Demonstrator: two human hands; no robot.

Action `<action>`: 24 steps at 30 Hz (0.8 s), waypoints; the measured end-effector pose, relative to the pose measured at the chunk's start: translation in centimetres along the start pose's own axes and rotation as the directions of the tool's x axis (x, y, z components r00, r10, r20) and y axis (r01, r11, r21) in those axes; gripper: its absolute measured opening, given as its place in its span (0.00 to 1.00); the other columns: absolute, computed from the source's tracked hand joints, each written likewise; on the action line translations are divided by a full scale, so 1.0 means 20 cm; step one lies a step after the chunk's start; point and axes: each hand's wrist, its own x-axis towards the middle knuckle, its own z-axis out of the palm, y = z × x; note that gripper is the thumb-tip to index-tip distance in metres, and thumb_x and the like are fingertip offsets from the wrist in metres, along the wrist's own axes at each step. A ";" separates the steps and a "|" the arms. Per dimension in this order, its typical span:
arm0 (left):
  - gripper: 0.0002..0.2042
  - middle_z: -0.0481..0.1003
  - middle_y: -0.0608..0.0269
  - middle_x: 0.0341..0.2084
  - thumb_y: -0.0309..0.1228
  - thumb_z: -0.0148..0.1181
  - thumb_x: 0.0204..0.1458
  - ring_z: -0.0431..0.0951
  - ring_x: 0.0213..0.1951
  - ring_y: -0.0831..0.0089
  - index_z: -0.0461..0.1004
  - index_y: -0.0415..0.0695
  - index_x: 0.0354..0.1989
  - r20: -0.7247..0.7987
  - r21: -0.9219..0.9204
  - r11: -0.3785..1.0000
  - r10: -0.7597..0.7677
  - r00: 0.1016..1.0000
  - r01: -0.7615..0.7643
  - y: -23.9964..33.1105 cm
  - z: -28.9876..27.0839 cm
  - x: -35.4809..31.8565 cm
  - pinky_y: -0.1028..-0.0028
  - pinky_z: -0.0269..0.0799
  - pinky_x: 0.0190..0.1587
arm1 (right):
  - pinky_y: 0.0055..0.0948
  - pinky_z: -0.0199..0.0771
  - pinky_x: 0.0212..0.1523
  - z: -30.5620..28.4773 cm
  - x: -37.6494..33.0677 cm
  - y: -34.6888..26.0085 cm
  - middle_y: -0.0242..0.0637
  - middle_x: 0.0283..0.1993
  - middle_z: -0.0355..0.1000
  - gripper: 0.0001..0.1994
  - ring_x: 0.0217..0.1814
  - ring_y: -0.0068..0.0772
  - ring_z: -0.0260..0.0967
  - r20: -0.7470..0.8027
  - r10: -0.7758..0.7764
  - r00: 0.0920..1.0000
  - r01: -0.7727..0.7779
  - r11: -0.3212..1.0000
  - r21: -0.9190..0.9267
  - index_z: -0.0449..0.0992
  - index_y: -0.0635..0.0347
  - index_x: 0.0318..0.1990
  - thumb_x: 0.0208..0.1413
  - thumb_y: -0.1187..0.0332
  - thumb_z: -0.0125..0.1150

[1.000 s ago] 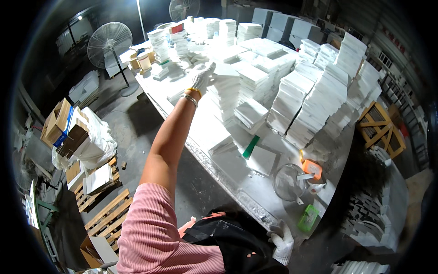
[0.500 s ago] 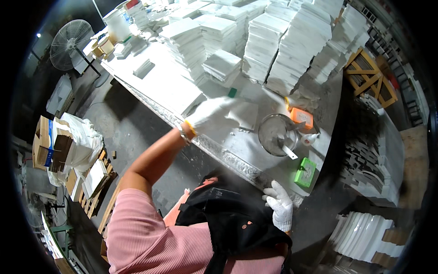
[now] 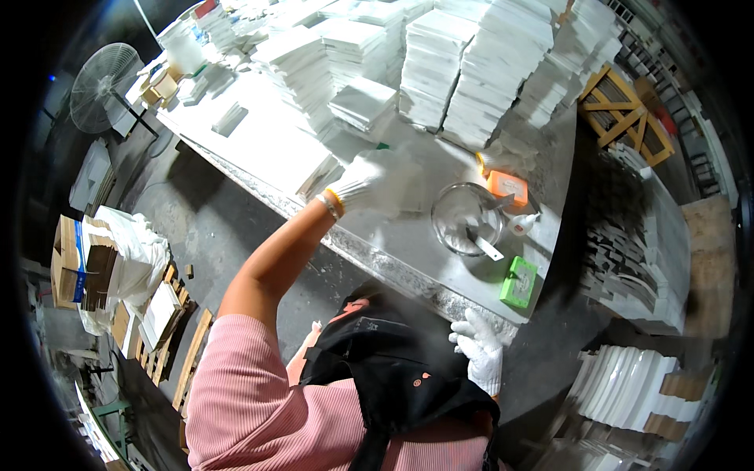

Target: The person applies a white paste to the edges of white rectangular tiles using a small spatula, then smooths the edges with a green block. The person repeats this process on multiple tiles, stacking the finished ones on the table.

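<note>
So the left hand lies flat on a white sheet on the surface, not gripping. Looks light, stiff, maybe brittle; grab its edges. Right hand hangs loose, empty, near the surface's edge.

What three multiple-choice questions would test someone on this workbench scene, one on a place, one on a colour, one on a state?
1. Where is the left hand?
A. over the table
B. on the fan
C. at the hip

2. What colour is the small box near the table's edge?
A. blue
B. green
C. black

3. What does the right hand hold?
A. a tile
B. a brush
C. nothing

Answers: 1 A, the gloved hand reaches over the tabletop; 2 B, it is bright green; 3 C, its fingers hang free below the table's edge.
</note>
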 end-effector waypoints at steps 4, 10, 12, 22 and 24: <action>0.49 0.70 0.47 0.54 0.47 0.78 0.27 0.72 0.56 0.52 0.65 0.44 0.63 -0.453 -0.051 0.985 0.126 0.883 -0.166 -0.03 0.05 -0.22 0.59 0.72 0.55 | 0.24 0.73 0.42 0.07 0.05 -0.08 0.42 0.50 0.77 0.28 0.44 0.29 0.76 0.004 -0.042 0.999 0.042 0.999 -0.009 0.67 0.62 0.65 0.54 0.76 0.58; 0.55 0.63 0.44 0.61 0.38 0.80 0.26 0.64 0.63 0.47 0.56 0.44 0.69 -0.383 -0.279 0.952 0.012 0.924 -0.128 0.33 0.01 -0.49 0.56 0.66 0.62 | 0.24 0.74 0.51 0.20 0.27 -0.19 0.44 0.55 0.74 0.25 0.53 0.28 0.73 0.100 -0.315 0.944 0.330 0.918 -0.221 0.65 0.67 0.66 0.63 0.68 0.58; 0.53 0.64 0.44 0.61 0.38 0.79 0.27 0.65 0.62 0.46 0.58 0.43 0.68 -0.391 -0.260 0.939 0.111 0.914 -0.225 0.42 0.01 -0.50 0.55 0.65 0.63 | 0.25 0.72 0.58 0.27 0.32 -0.23 0.45 0.57 0.71 0.27 0.60 0.28 0.68 -0.018 -0.203 0.979 0.203 0.979 0.004 0.65 0.73 0.65 0.64 0.64 0.59; 0.31 0.67 0.42 0.60 0.28 0.67 0.41 0.68 0.60 0.43 0.69 0.42 0.59 -0.437 -0.003 0.971 0.215 0.874 -0.241 0.42 0.11 -0.51 0.54 0.65 0.62 | 0.24 0.72 0.43 0.16 0.34 -0.20 0.40 0.40 0.77 0.13 0.41 0.23 0.73 -0.111 -0.257 0.960 0.262 0.965 0.035 0.78 0.73 0.43 0.58 0.69 0.63; 0.30 0.68 0.46 0.60 0.24 0.67 0.44 0.70 0.59 0.47 0.69 0.43 0.60 -0.562 -0.106 0.993 -0.013 0.827 -0.056 0.34 0.13 -0.59 0.59 0.68 0.61 | 0.24 0.72 0.44 0.10 0.32 -0.17 0.40 0.41 0.77 0.12 0.41 0.26 0.74 -0.135 -0.260 0.956 0.269 0.962 0.054 0.78 0.73 0.43 0.59 0.70 0.62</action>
